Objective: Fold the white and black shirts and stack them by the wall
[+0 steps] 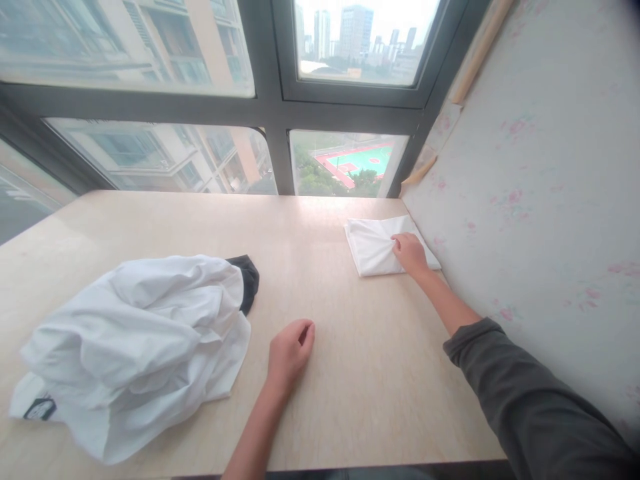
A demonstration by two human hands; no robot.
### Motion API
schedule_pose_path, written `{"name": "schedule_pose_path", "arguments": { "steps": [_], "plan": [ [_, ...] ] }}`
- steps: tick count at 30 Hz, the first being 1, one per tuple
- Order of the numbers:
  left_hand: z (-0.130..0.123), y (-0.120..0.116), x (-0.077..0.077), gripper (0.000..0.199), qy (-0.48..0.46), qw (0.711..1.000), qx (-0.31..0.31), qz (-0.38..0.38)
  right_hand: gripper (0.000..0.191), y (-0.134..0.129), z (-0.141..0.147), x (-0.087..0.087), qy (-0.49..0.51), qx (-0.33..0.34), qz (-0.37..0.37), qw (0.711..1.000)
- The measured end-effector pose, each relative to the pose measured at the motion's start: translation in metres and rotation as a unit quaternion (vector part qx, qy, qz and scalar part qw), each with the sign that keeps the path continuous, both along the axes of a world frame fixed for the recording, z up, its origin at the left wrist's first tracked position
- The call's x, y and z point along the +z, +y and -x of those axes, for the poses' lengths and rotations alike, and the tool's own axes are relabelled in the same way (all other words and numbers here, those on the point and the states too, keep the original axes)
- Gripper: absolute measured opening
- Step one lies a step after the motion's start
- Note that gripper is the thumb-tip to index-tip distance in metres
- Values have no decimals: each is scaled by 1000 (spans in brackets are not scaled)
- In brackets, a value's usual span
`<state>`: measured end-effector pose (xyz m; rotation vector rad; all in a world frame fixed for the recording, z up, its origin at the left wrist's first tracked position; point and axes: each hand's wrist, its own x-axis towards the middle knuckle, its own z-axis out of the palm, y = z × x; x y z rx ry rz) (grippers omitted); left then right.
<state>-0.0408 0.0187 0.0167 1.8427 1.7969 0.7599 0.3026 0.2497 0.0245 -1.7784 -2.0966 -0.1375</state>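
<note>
A folded white cloth [373,247] lies flat at the back right of the pale surface, close to the wall. My right hand [410,253] is on it, fingers pinching the cloth near its middle, where creases run towards the fingertips. My left hand [291,350] rests near the front middle with its fingers curled closed; nothing shows in it. To the left of that hand lies a large crumpled heap of white fabric [145,340], with a black piece [249,283] at its right end and a dark printed patch [40,408] at its lower left corner.
The pale marbled surface [320,413] reaches back to a dark window frame [277,113]. A wall with flowered paper [540,200] bounds it on the right, its covering peeling beside the window. The surface's front edge runs along the bottom.
</note>
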Motion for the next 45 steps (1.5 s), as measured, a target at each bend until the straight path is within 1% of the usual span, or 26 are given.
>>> {"name": "schedule_pose_path", "arguments": {
  "steps": [3, 6, 9, 12, 14, 16, 20, 22, 25, 28, 32, 35, 38, 41, 43, 45],
  "plan": [
    [0, 0, 0, 31, -2, 1000, -1, -2, 36, -4, -3, 11, 18, 6, -23, 1000],
    [1, 0, 0, 30, -4, 1000, -1, -5, 33, -17, -10, 18, 28, 31, -27, 999],
    [1, 0, 0, 31, -8, 1000, -3, -7, 31, -34, -19, 14, 10, 64, 11, 998],
    [0, -1, 0, 31, -11, 1000, -7, -8, 30, -43, -25, 5, -2, 66, 60, 996],
    [0, -2, 0, 31, -12, 1000, -10, -9, 34, -40, -27, 1, -3, 47, 70, 996],
    [0, -3, 0, 31, -14, 1000, -12, -11, 41, -29, -25, 1, -10, 34, 69, 997],
    [0, -4, 0, 30, -15, 1000, -10, -12, 60, -3, -12, 4, -42, 42, 98, 993],
    [0, -4, -1, 30, -16, 1000, -8, -12, 63, 7, -4, 4, -62, 48, 125, 989],
    [0, -4, -3, 29, -18, 1000, -6, -10, 53, 14, 4, 3, -89, 50, 160, 982],
    [0, -4, -3, 28, -21, 1000, -3, -7, 38, 15, 6, 0, -110, 26, 164, 980],
    [1, -2, -3, 30, -24, 1000, -2, -3, 34, 13, 8, 0, -124, -16, 153, 980],
    [1, -1, -2, 31, -26, 1000, -3, 0, 31, 12, 10, 5, -127, -28, 139, 982],
    [1, -1, -3, 31, -28, 1000, -2, 5, 29, 13, 12, 15, -119, -35, 113, 986],
    [1, -1, -3, 31, -32, 999, 4, 9, 33, 11, 9, 27, -105, -67, 92, 988],
    [1, 0, -3, 30, -35, 999, 7, 11, 36, 7, 4, 35, -89, -95, 91, 987],
    [1, 0, -2, 30, -38, 999, 9, 12, 36, 0, -5, 43, -69, -88, 105, 988]
  ]
}}
